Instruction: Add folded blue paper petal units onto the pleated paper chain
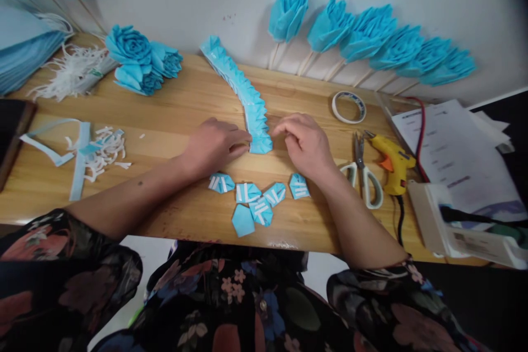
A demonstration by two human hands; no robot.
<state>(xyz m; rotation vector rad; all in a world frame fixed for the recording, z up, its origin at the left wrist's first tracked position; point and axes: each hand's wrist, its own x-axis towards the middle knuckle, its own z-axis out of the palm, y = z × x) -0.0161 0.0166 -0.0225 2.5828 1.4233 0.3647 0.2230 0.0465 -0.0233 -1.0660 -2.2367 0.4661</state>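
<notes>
A long curved row of folded blue paper petals (241,88) lies across the wooden table (181,104). My left hand (214,146) rests at the row's near end, its fingers curled and pinching the last petal. My right hand (305,143) hovers just right of that end, fingers bent together with nothing visible in them. Several loose folded blue petals (256,201) lie between my wrists near the table's front edge.
Blue paper roses on sticks (371,33) lean against the wall. More roses (140,58) lie at back left. A tape roll (348,106), scissors (363,168), a yellow glue gun (391,159) and papers (454,154) sit at right. Paper scraps (94,148) lie at left.
</notes>
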